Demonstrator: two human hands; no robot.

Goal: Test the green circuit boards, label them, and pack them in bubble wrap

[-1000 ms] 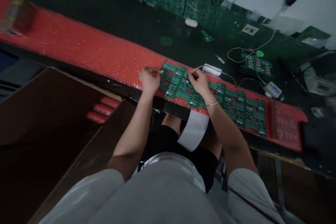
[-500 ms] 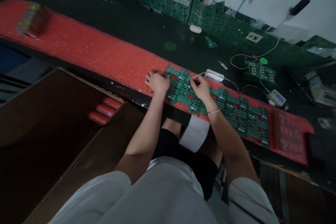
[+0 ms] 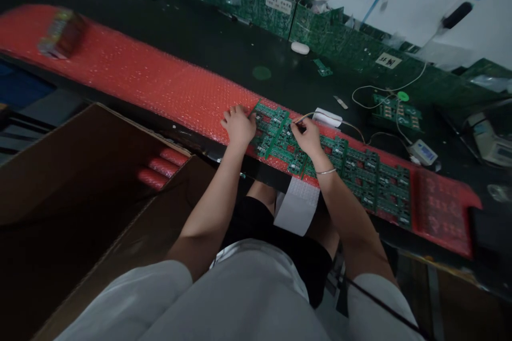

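Green circuit boards (image 3: 362, 176) lie in a row on a long sheet of red bubble wrap (image 3: 172, 77). My left hand (image 3: 240, 128) rests at the left end of the row, fingers spread over the bubble wrap and thumb beside the leftmost board (image 3: 270, 120). Over the boards to its right, my right hand (image 3: 307, 137) pinches the end of a thin wire lead (image 3: 308, 115). The tip of that lead is hidden by my fingers. From there the lead runs right, toward a small white device with a display (image 3: 423, 152).
An open cardboard box (image 3: 100, 170) holding red bubble-wrap rolls (image 3: 158, 176) stands at the left. Wrapped boards (image 3: 444, 210) lie at the right end. Behind are a white case (image 3: 300, 48), a wired board (image 3: 398, 112) and green bins (image 3: 320, 26). White bubble wrap (image 3: 298, 205) hangs off the front edge.
My left hand has shifted slightly left and its fingers have spread. My right hand stays at nearly the same place, still pinching the lead. The camera view has moved a little.
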